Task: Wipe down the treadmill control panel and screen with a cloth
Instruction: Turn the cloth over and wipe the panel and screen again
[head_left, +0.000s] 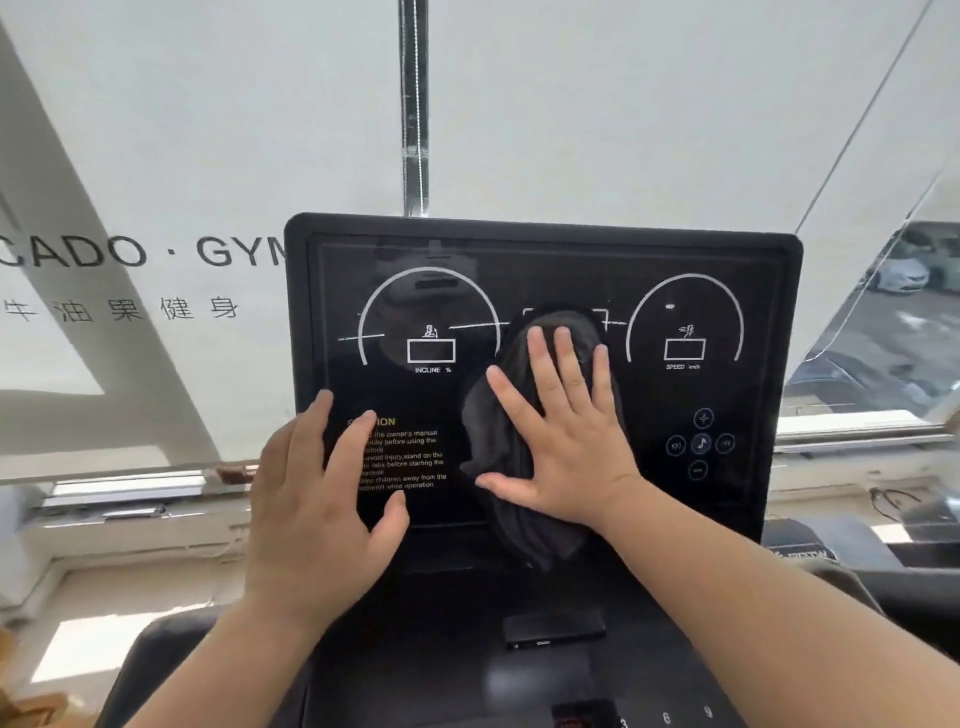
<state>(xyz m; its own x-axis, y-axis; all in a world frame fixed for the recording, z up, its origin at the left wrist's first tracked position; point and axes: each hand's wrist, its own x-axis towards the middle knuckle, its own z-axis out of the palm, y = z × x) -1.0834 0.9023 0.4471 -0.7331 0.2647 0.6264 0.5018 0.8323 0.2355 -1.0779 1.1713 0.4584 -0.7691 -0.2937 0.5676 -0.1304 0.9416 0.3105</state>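
The treadmill's black control panel (727, 519) stands upright in front of me, with incline and speed dials printed on its screen (540, 260). A dark grey cloth (498, 441) is pressed flat against the middle of the screen under my right hand (566, 431), fingers spread over it. My left hand (322, 493) rests open on the lower left of the panel, partly covering the yellow caution text. The cloth's lower part hangs down past the screen's bottom edge.
Round media buttons (700, 444) sit at the panel's lower right. A lower console (550, 629) with a small black slot lies below. Behind is a white window blind (156, 156) with gym lettering, and a window (893, 322) at right showing parked cars.
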